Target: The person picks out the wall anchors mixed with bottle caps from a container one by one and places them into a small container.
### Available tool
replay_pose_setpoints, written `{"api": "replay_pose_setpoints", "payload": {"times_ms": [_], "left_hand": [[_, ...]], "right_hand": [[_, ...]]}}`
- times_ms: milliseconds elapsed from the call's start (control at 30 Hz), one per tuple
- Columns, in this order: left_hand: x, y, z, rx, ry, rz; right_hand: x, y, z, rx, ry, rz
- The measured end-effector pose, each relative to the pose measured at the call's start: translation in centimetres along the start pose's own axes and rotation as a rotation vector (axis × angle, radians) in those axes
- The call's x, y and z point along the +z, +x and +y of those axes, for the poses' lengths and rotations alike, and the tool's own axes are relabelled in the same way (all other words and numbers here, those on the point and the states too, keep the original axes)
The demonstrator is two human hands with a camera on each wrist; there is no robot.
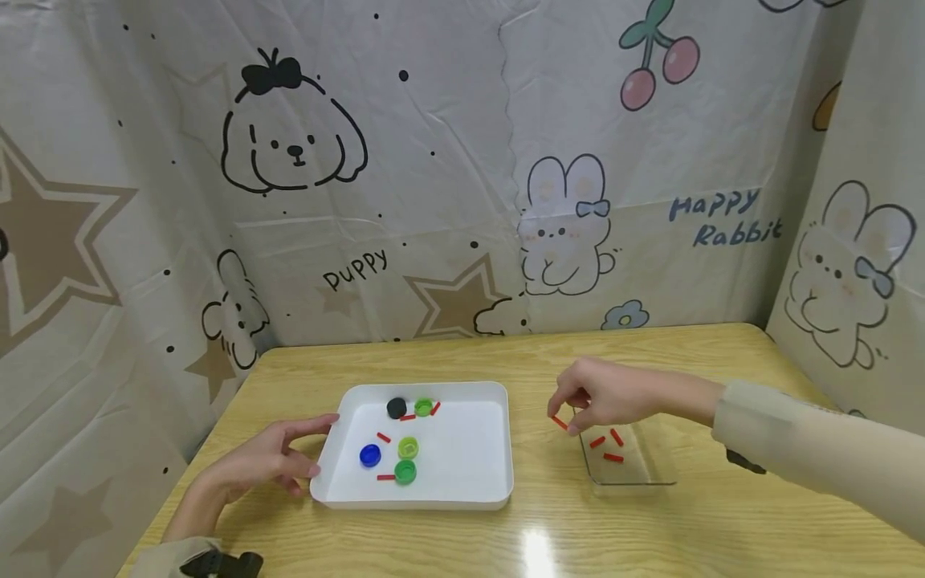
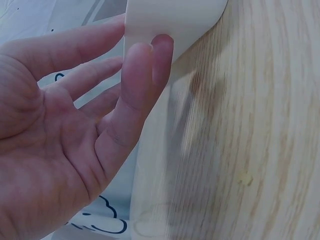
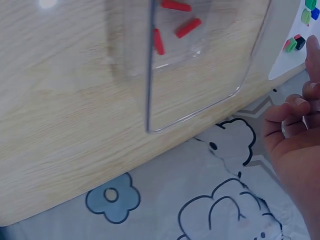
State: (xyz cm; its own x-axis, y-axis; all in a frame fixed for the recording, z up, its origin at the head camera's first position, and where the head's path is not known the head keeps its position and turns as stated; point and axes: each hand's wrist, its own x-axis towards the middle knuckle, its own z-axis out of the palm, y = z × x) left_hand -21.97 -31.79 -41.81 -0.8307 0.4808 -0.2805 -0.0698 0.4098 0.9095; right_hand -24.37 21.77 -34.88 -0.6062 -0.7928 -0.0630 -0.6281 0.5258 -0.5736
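The right hand (image 1: 610, 393) is to the right of the big white plastic tray (image 1: 462, 449); its thumb and finger are bent close together and pinch one short, thin red stick (image 1: 560, 421); the stick goes across the small gap from the fingertip to the thumb tip, with its middle showing; in the head view this stick is between the white tray and a see-through box (image 1: 632, 484), which sits to the right of the tray; I cannot tell how high up the stick is; three more short red sticks (image 1: 617, 437) lie in the box, apart from each other.

The left hand (image 1: 263, 459) is at the left side of the white tray; its fingers and thumb are spread wide and touch the tray's outside wall; there is no stick in them.

Inside the white tray, at the far side, are a round black cap (image 1: 397, 409) and a round light green cap (image 1: 423, 408), with two small red pieces (image 1: 435, 409) by them; nearer the tray's left are a round blue cap (image 1: 370, 455), a round yellow-green cap (image 1: 408, 448) and a round dark green cap (image 1: 405, 472); two more little red bits (image 1: 384, 437) lie near these; the tray is on a yellowish wooden table (image 1: 433, 546).
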Motion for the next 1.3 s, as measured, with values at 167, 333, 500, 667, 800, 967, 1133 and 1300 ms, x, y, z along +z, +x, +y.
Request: {"api": "replay_pose_setpoints", "payload": {"times_ms": [167,333,500,667,800,967,1133,1300], "left_hand": [[0.0,0.1,0.5,0.0,0.02,-0.003],[0.0,0.0,0.3,-0.004,0.029,-0.004],[-0.1,-0.1,-0.1,0.002,0.035,-0.005],[-0.2,0.1,-0.1,0.0,0.027,-0.005],[-0.2,0.1,0.0,-0.005,0.021,-0.008],[-0.1,0.0,0.0,0.0,0.022,-0.013],[0.0,0.0,0.0,0.005,0.023,-0.009],[0.0,0.0,0.0,0.002,0.021,-0.006]], "right_hand": [[-0.2,-2.0,0.7,-0.001,-0.009,0.044],[-0.5,-3.5,1.4,0.0,-0.006,0.066],[-0.6,-4.7,1.9,0.042,-0.021,0.063],[-0.6,-5.7,2.4,0.066,-0.024,0.069],[-0.5,-6.4,2.7,0.049,-0.022,0.088],[-0.3,-7.0,3.0,0.042,-0.001,0.101],[-0.2,-7.4,3.3,0.052,0.009,0.101],[0.0,-7.5,3.6,0.06,-0.017,0.091]]}}
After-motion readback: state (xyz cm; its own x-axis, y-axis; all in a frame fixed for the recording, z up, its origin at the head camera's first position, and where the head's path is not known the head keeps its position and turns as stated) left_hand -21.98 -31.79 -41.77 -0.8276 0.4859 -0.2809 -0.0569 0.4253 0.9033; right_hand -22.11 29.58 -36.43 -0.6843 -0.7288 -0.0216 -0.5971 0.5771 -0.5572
